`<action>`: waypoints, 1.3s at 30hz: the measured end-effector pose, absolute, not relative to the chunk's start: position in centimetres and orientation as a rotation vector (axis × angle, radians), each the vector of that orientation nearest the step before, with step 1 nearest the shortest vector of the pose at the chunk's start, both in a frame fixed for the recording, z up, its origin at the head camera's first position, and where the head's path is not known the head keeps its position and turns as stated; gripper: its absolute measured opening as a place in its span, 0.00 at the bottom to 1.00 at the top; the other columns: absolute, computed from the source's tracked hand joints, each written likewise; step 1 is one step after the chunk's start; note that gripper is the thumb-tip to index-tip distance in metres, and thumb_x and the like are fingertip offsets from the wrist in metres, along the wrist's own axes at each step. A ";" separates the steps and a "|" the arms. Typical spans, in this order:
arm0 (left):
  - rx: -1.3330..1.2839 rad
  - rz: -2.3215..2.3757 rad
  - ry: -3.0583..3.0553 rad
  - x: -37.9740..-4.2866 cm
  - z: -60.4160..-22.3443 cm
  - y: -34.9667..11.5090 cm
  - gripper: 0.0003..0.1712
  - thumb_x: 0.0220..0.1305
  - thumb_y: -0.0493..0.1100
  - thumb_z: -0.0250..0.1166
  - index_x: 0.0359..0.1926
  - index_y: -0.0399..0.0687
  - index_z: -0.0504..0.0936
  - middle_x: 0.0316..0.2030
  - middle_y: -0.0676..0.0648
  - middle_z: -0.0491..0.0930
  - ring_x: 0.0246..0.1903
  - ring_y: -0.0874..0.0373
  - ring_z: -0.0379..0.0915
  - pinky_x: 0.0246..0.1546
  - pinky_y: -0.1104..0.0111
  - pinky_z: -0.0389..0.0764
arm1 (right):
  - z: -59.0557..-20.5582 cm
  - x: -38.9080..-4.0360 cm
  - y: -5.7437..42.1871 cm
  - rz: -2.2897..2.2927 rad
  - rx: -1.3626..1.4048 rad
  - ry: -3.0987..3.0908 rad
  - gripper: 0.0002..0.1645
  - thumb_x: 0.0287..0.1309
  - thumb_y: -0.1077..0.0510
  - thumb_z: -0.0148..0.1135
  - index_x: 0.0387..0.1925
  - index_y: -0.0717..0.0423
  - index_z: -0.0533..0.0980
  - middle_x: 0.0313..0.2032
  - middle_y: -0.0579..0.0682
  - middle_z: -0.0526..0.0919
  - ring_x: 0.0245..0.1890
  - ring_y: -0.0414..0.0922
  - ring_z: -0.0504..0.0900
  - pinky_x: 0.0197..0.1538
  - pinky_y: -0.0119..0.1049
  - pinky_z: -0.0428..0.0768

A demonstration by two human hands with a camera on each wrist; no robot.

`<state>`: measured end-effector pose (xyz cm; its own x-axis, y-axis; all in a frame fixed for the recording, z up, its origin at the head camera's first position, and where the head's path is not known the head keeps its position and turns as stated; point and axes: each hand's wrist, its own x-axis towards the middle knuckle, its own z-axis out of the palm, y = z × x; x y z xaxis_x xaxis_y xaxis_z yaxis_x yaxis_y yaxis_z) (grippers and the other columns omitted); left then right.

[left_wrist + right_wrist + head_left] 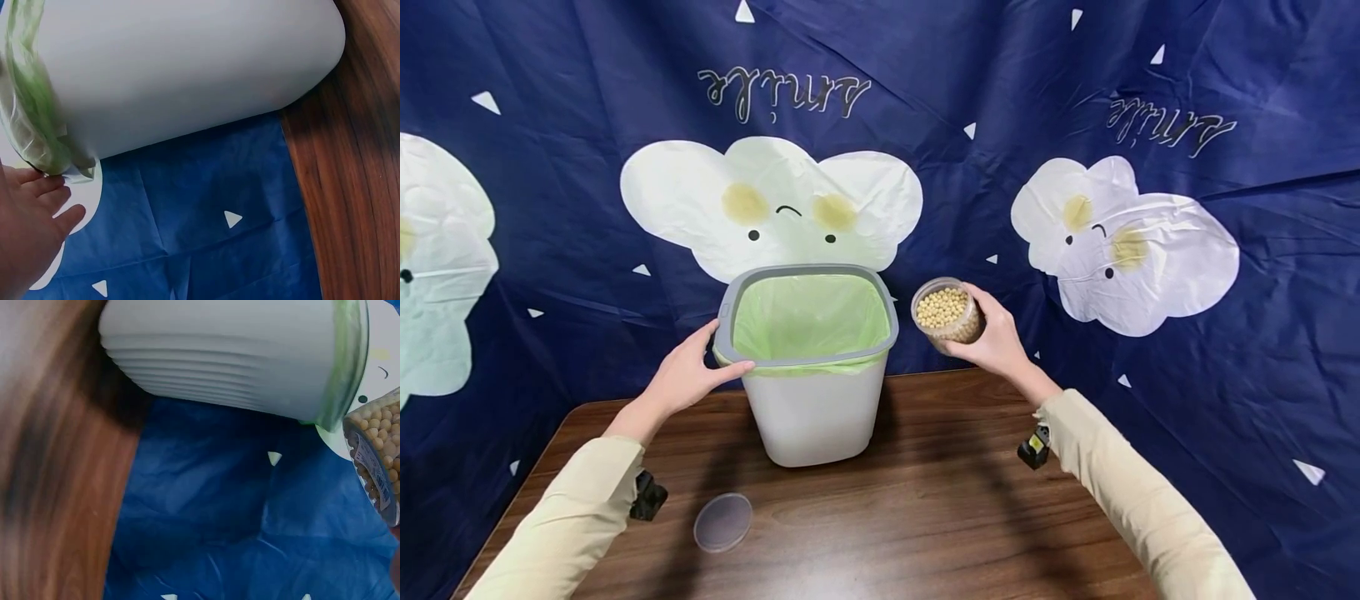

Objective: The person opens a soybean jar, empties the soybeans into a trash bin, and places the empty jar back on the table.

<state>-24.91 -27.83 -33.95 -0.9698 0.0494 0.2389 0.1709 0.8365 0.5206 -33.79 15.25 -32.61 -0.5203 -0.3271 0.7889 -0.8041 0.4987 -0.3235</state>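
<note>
A white bin (820,417) with a grey rim (808,362) and a green liner bag (808,317) stands upright on the wooden table. At the rim's left front corner, my left hand (681,375) touches with thumb and fingers spread, the thumb along the front. The left wrist view shows those fingers (47,190) mostly straight beside the liner's folded edge. To the right of the bin, my right hand (996,337) grips a clear jar of soybeans (943,310), held raised and tilted toward the bin. Its label (370,465) shows in the right wrist view.
A round clear lid (723,522) lies on the table (865,533), left of the middle. Behind the bin hangs a dark blue cloth (955,75) with white clouds and upside-down lettering. Small black cameras are strapped at both wrists.
</note>
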 end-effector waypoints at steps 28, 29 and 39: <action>-0.143 -0.879 -2.796 -24.5 -34.2 -28.3 0.58 0.50 0.67 0.61 0.69 0.37 0.47 0.63 0.30 0.55 0.60 0.33 0.54 0.53 0.42 0.61 | -29.8 -38.6 9.3 0.551 1.133 -2.069 0.52 0.28 0.50 0.74 0.57 0.68 0.64 0.53 0.62 0.72 0.53 0.54 0.71 0.56 0.46 0.69; -0.144 -0.879 -2.795 -24.5 -34.2 -28.3 0.58 0.50 0.67 0.61 0.69 0.38 0.47 0.63 0.30 0.55 0.60 0.33 0.53 0.53 0.42 0.61 | -29.7 -38.7 9.1 0.537 1.139 -2.077 0.52 0.28 0.50 0.74 0.57 0.68 0.64 0.53 0.62 0.71 0.54 0.54 0.70 0.56 0.46 0.68; -0.148 -0.896 -2.793 -24.6 -34.1 -28.1 0.58 0.50 0.67 0.61 0.69 0.37 0.46 0.64 0.31 0.54 0.61 0.33 0.52 0.55 0.42 0.59 | -29.2 -38.8 7.9 0.383 1.203 -2.055 0.51 0.27 0.50 0.73 0.57 0.66 0.65 0.53 0.61 0.71 0.55 0.53 0.69 0.59 0.43 0.67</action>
<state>-24.64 -28.12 -34.14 -0.9741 0.0327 0.2237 0.1567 0.8108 0.5639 -38.80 7.85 -29.17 -0.3113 -0.6360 0.7061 -0.8475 0.5220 0.0965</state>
